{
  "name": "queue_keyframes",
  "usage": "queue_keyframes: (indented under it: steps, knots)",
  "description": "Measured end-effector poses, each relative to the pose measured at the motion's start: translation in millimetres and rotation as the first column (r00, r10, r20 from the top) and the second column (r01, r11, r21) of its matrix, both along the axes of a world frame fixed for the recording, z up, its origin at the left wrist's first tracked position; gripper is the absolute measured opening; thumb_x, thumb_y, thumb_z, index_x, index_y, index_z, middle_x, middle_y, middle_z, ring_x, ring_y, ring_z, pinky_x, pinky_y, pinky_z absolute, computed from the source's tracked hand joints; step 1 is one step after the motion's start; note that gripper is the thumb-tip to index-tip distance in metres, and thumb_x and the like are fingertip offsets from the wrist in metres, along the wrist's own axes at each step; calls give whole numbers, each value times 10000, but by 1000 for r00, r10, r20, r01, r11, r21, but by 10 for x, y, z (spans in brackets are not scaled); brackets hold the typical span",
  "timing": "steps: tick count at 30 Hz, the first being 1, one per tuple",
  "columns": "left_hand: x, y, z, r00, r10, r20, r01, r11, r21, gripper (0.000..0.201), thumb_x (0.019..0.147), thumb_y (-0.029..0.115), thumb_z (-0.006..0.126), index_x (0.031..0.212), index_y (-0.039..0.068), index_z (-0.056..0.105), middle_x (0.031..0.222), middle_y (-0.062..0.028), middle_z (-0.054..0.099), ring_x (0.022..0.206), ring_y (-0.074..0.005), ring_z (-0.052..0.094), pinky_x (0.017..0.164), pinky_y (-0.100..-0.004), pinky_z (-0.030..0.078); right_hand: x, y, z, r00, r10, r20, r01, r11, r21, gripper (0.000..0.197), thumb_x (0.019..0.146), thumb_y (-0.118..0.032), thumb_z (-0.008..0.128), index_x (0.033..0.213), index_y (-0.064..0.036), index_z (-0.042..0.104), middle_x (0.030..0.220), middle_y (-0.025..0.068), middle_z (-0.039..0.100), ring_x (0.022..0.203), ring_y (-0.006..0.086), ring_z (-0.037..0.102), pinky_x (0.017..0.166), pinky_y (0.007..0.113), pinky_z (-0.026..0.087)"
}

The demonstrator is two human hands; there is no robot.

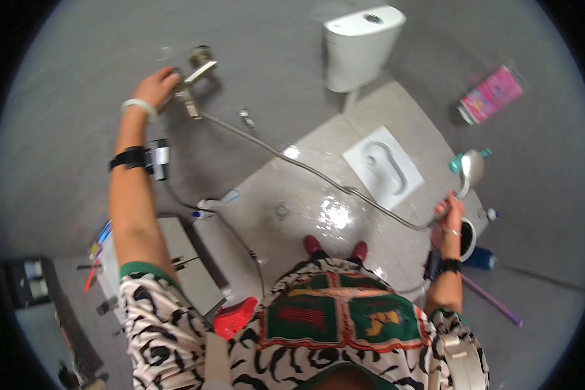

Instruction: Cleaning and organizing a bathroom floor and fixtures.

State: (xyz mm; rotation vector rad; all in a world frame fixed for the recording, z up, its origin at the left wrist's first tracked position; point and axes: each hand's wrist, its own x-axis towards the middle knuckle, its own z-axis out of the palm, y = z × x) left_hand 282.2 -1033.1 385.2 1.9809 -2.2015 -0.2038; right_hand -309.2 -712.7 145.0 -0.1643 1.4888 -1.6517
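My left hand [156, 88] is stretched to the wall at the upper left, its fingers closed around the left end of a metal mixer tap [192, 101]. From the tap a flexible metal shower hose [299, 162] runs down to the right, crossing in front of the squat toilet. My right hand [451, 213] grips the handle of a silver shower head [472, 169], whose round head points up and away from me. No water spray can be made out.
A white squat toilet [385, 166] is set in the wet tiled floor [309, 211], below a wall cistern [364, 49]. A pink pack [493, 95] hangs at the right. A white bucket [468, 239] and a purple stick [494, 301] are by my right arm. At left are a cabinet [192, 260] and a red object [235, 317].
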Motion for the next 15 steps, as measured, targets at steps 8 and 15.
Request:
queue_keyframes:
  steps: [8, 15]
  knots:
    - [-124, 104, -125, 977, -44, 210, 70, 991, -114, 425, 785, 323, 362, 1100, 49, 444, 968, -205, 529, 905, -353, 491, 785, -393, 388, 9, 95, 12, 989, 70, -129, -67, 997, 25, 143, 746, -150, 521, 820, -80, 421, 542, 17, 412, 380, 114, 431, 352, 246, 393]
    - [-205, 134, -28, 956, -48, 291, 123, 962, -245, 348, 795, 303, 366, 1049, 103, 496, 920, -172, 553, 850, -336, 520, 743, -405, 415, 36, 78, 23, 989, 73, -131, -67, 997, 45, 139, 740, -146, 518, 819, -74, 429, 537, 21, 420, 368, 112, 426, 348, 245, 399]
